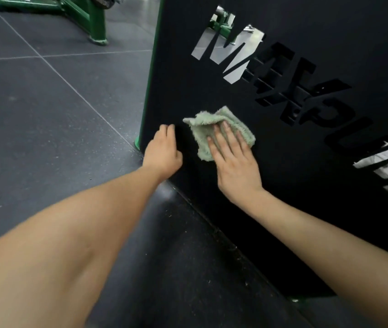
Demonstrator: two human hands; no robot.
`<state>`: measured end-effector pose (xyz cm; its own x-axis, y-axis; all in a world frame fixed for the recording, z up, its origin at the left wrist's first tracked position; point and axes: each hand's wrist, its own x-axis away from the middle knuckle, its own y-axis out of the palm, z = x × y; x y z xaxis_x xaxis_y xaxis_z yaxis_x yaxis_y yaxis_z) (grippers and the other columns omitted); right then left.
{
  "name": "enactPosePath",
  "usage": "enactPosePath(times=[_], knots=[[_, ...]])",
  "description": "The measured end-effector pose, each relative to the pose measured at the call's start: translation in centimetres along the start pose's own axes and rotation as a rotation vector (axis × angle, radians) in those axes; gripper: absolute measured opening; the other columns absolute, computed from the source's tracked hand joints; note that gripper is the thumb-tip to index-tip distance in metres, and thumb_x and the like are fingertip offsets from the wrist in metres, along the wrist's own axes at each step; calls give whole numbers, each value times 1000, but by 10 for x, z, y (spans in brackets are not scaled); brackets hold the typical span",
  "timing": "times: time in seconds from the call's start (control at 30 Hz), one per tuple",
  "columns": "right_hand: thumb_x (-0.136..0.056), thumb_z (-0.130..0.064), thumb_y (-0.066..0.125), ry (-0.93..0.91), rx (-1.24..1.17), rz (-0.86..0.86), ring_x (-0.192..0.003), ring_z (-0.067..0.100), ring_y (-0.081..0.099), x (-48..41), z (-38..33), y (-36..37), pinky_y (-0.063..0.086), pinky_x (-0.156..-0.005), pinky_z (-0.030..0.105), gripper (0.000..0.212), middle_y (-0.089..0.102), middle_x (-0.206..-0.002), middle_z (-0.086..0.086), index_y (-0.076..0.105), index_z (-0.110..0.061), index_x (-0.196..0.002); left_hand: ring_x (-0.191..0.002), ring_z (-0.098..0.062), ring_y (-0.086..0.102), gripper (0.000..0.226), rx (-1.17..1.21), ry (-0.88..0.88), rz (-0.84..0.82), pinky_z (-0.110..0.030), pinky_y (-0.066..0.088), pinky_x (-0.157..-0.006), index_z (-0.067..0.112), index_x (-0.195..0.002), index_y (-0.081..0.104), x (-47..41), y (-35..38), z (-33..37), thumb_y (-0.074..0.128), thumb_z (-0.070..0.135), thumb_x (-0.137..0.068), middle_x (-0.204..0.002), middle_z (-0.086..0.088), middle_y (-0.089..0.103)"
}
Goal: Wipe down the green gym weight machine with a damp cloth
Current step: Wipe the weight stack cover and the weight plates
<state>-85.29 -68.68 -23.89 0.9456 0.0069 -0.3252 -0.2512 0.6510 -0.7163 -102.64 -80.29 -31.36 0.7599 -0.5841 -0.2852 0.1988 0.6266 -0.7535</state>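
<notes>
Head view, right grip flat on fluffy pale-green cloth, left grip loosely curled, empty

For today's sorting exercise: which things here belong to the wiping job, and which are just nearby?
Belongs to the job:
green cloth
black machine panel
right hand, pressing the cloth flat on the panel
left hand, by the panel's edge

Just nearby:
other green machine frame
rubber floor tiles

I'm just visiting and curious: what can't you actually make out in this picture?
Head view only:
- Cut-out lettering: its end runs off the right edge.
- Cloth: dampness can't be judged; the right hand covers part of it.
- Left hand: fingertips curl out of sight at the black panel.
- Green frame: cut off by the top edge.
</notes>
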Motion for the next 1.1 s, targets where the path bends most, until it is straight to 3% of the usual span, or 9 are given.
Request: enactPosePath(times=[0.13, 0.3, 0.47, 0.57, 0.67, 0.8, 0.9, 0.97, 1.1], knots=[[-95, -23, 31, -197, 2, -171, -159, 37, -5, 27, -49, 64, -13, -126, 49, 69, 6, -171, 21, 27, -2, -161, -135, -44, 42, 95, -267, 251, -40, -54, 48, -103, 3, -161, 22, -5, 1, -36, 72, 22, -83, -159, -26, 29], [-100, -34, 31, -425, 114, -372, -158, 36, -10, 44, -69, 87, -29, -118, 50, 68, 6, -171, 19, 27, -3, -161, -138, -41, 40, 93, -246, 194, -58, -49, 44, -104, 2, -162, 16, 1, 8, -21, 68, 22, -88, -163, -27, 23], [-94, -25, 48, -99, 22, -78, -159, 36, 6, -3, -16, 21, -1, -129, 49, 67, 25, -168, 19, 39, -3, -156, -136, -41, 44, 99, -222, 210, -67, -48, 47, -102, 5, -164, 14, 4, 5, -30, 69, 11, -82, -164, -25, 22], [-98, -22, 43, 99, 14, 73, -159, 35, 3, -31, 16, -19, 5, -129, 52, 65, 19, -170, 17, 31, -6, -160, -133, -37, 46, 104, -227, 200, -73, -45, 50, -100, 10, -165, 8, 6, 2, -36, 68, 5, -81, -166, -21, 19], [-100, -19, 38, 152, 30, 118, -159, 36, -3, -36, 3, -11, 6, -128, 53, 65, 7, -172, 17, 24, -8, -163, -136, -33, 45, 111, -205, 158, -99, -42, 49, -101, 13, -166, 3, 11, 1, -38, 71, 3, -79, -169, -16, 13], [-98, -22, 44, -14, -5, -56, -159, 38, -7, -6, -62, 54, -3, -129, 51, 68, 10, -170, 20, 27, -2, -161, -141, -30, 40, 117, -178, 154, -165, -40, 51, -99, 14, -166, 1, 18, 4, -38, 74, 0, -75, -174, -10, 0], [-102, -26, 27, -246, 35, -307, -155, 38, -20, 30, -108, 107, -16, -125, 51, 65, 2, -171, 20, 19, -1, -162, -140, -28, 40, 114, -165, 134, -159, -39, 51, -98, 13, -166, 0, 20, 12, -39, 73, 1, -80, -174, -8, -5], [-104, -26, 17, -358, 75, -421, -156, 38, -17, 43, -121, 123, -21, -122, 51, 65, -5, -171, 20, 8, 0, -163, -141, -28, 39, 109, -149, 110, -138, -38, 49, -100, 12, -166, 0, 18, 15, -35, 70, 1, -83, -174, -8, -6], [-104, -32, 27, -402, 112, -409, -158, 37, -12, 28, -101, 103, -26, -119, 51, 68, -2, -171, 19, 13, -3, -163, -139, -29, 42, 100, -120, 79, -97, -37, 48, -100, 9, -165, 6, 11, 11, -30, 60, -4, -82, -173, -11, 0]])
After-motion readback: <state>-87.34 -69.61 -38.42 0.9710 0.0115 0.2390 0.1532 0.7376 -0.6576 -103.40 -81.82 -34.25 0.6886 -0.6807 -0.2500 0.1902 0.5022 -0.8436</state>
